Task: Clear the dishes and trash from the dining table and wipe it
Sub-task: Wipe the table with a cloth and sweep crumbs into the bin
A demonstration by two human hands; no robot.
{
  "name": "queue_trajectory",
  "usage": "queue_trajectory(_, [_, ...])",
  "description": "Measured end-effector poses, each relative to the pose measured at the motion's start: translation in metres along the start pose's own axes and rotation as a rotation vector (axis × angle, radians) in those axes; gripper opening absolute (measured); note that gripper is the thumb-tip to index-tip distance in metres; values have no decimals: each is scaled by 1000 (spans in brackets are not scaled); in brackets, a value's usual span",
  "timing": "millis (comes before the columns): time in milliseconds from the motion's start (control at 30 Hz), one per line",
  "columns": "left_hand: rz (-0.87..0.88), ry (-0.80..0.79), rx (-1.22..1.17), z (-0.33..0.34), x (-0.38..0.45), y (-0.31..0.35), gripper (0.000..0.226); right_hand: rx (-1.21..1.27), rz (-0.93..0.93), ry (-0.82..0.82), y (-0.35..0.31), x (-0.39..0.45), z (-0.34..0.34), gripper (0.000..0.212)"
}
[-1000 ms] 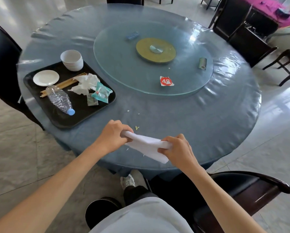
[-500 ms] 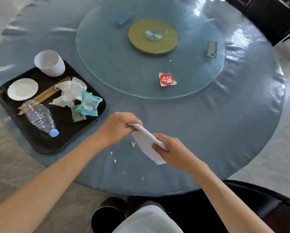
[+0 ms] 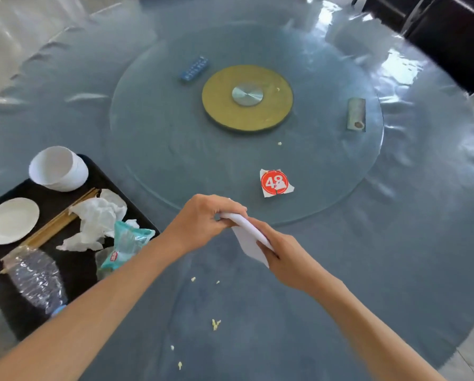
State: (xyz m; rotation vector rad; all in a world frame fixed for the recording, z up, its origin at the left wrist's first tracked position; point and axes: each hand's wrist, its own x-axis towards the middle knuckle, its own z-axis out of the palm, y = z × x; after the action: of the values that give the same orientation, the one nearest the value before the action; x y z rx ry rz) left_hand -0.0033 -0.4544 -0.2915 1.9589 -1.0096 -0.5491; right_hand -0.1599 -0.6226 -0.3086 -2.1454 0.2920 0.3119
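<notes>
Cloth (image 3: pixel 249 237), white and folded, now sits tighter between my hands than a second ago, over the near worktop (image 3: pixel 395 243). My left hand (image 3: pixel 205 221) pinches its top end; my right hand (image 3: pixel 288 257) clasps the lower edge. I judge wiping comes next: crumbs (image 3: pixel 215 324) lie below, dishes fill the tray (image 3: pixel 73 270), and a red label (image 3: pixel 275 182) waits on the glass turntable (image 3: pixel 159 127).

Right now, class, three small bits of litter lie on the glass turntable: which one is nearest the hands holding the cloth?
The torn white scrap with the red "48" circle, at the turntable's near edge. The blue packet and the grey wrapped roll lie farther off.
</notes>
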Motion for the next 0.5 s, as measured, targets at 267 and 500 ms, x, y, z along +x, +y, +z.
queue_trajectory(267, [-299,9,261,-8,71,-87,59,98,120,238,12,90,-41,65])
queue_trajectory(500, [-448,104,506,-8,98,-211,61,-199,78,485,11,245,-94,76])
